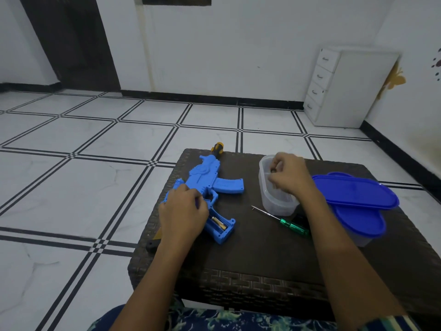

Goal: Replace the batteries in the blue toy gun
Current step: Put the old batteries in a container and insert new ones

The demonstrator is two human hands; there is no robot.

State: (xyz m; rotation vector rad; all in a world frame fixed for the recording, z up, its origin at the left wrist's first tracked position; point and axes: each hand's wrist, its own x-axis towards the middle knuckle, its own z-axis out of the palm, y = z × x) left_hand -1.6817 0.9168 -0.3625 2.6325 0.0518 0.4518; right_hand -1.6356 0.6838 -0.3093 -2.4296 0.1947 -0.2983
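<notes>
Head view. The blue toy gun (207,181) lies flat on the dark woven table (250,249), muzzle pointing away from the person, toward the far table edge. The left hand (182,215) rests palm-down on the rear of the gun, fingers curled over the body just behind the trigger guard; whether they clamp the gun or only press on it cannot be told. Just right of the left fingertips, the battery compartment (222,229) in the stock stands open, with one gold battery (218,223) seated inside.

The right hand (290,174) sits over the clear plastic container (274,199), fingers bent and closed into its opening. A small dark object appears at the fingertips, but it is too blurred to identify, so whether the fingers grip anything cannot be told.

Below the right fingers, near the container's base, a green-handled screwdriver (282,220) lies on the table, tip toward the gun. To the right of the right hand, a blue lid (355,191) lies across a second blue-lidded container (360,220).

A screwdriver with a black-and-yellow handle (217,148) lies at the far table edge, beyond the left fingers, touching the gun's muzzle end.
</notes>
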